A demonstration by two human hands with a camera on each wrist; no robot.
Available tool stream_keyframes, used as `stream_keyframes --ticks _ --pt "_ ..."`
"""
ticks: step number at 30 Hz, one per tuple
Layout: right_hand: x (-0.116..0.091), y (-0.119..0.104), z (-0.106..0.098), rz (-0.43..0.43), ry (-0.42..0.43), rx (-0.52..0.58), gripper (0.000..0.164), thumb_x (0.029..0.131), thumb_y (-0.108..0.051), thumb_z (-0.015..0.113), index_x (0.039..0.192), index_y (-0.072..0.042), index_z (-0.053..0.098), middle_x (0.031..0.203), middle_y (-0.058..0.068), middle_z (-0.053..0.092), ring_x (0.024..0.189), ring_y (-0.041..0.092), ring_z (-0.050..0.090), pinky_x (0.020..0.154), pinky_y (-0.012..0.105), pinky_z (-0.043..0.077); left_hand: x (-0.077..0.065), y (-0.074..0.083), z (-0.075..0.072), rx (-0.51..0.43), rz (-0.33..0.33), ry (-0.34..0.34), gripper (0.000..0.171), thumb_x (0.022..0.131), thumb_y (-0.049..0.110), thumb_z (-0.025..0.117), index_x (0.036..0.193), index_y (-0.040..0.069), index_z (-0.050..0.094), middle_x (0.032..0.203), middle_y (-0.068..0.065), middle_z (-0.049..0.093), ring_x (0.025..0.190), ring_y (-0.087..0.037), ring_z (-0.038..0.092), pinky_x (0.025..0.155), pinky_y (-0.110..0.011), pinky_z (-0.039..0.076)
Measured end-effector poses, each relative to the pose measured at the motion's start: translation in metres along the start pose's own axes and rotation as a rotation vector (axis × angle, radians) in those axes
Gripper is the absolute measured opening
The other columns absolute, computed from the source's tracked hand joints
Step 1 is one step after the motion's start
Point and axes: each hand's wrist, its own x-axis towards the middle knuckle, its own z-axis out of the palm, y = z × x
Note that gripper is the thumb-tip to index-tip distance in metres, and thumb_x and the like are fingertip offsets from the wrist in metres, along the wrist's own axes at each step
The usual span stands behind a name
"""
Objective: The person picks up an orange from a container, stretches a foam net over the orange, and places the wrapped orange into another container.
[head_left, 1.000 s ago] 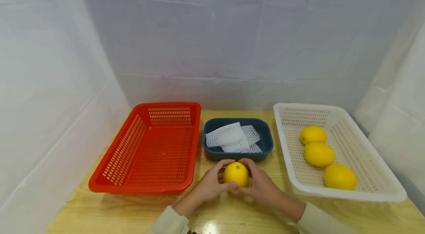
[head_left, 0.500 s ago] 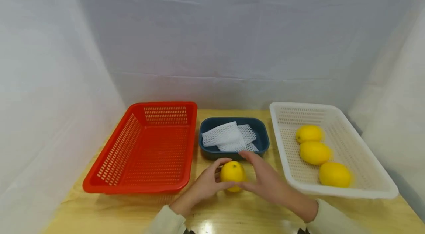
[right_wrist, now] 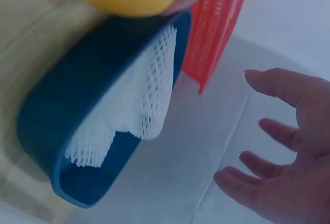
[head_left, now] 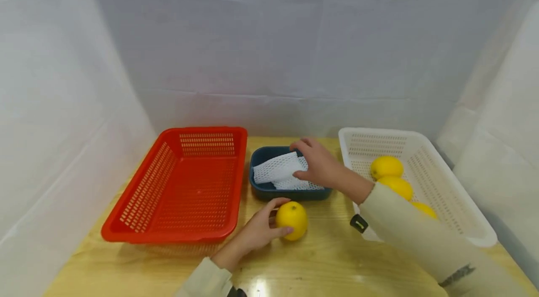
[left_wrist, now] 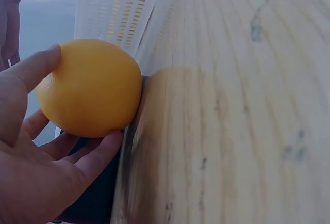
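My left hand (head_left: 258, 229) holds a yellow lemon (head_left: 293, 220) on the wooden table, stem end up. In the left wrist view its thumb and fingers curl round the lemon (left_wrist: 93, 90) from one side. My right hand (head_left: 317, 162) hovers over the small dark blue tray (head_left: 290, 195), fingers spread and bent, with nothing between them. White foam net sleeves (head_left: 275, 169) lie overlapping inside that tray. The right wrist view shows the right hand (right_wrist: 289, 146) apart from the nets (right_wrist: 154, 90).
To the left stands a red slotted basket (head_left: 177, 241) with nothing in it. A white slotted basket (head_left: 463, 161) at the right has several lemons (head_left: 387, 166), partly hidden by the right sleeve (head_left: 412, 227). White cloth (head_left: 269, 44) hangs behind and at both sides.
My right hand has let go of the lemon and moved forward and up over the blue tray. The left hand keeps the lemon in about the same place.
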Motion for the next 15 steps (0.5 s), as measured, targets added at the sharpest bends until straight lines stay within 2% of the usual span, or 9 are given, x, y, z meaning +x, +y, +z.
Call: stream_keyframes --ticks 4,6,12,15 --pt "0.025 0.012 0.001 -0.027 -0.031 -0.030 0.057 0.082 -0.015 0.078 0.131 -0.004 0.051 0.133 0.022 0.047 0.118 0.037 0.048 0.097 0.049 0.046 0.000 0.001 -0.002 -0.007 -0.036 -0.014 0.064 0.086 0.021 0.075 0.141 0.013 0.043 0.144 -0.010 0.044 0.124 -0.034 0.049 0.101 -0.046 0.045" --pt "0.036 0.017 0.004 -0.017 -0.074 -0.042 0.056 0.083 -0.016 0.078 0.131 -0.005 0.051 0.134 0.022 0.047 0.118 0.036 0.048 0.100 0.049 0.044 0.000 0.003 -0.003 -0.009 -0.051 -0.023 0.064 0.086 0.022 0.075 0.141 0.014 0.043 0.144 -0.009 0.043 0.125 -0.033 0.048 0.102 -0.046 0.044" --pt "0.058 0.025 0.022 0.085 -0.316 -0.075 0.064 0.083 -0.020 0.078 0.138 -0.009 0.047 0.143 0.020 0.042 0.124 0.035 0.046 0.103 0.047 0.042 0.000 0.006 -0.006 0.003 -0.038 -0.046 0.064 0.086 0.021 0.075 0.141 0.012 0.044 0.143 -0.010 0.045 0.127 -0.034 0.047 0.104 -0.048 0.042" --pt "0.062 0.027 0.035 0.143 -0.389 -0.088 0.068 0.083 -0.020 0.079 0.141 -0.012 0.045 0.147 0.019 0.037 0.127 0.034 0.044 0.102 0.047 0.043 0.000 0.004 -0.006 0.011 -0.027 -0.052 0.063 0.086 0.021 0.075 0.140 0.012 0.045 0.142 -0.009 0.047 0.127 -0.034 0.047 0.105 -0.049 0.040"
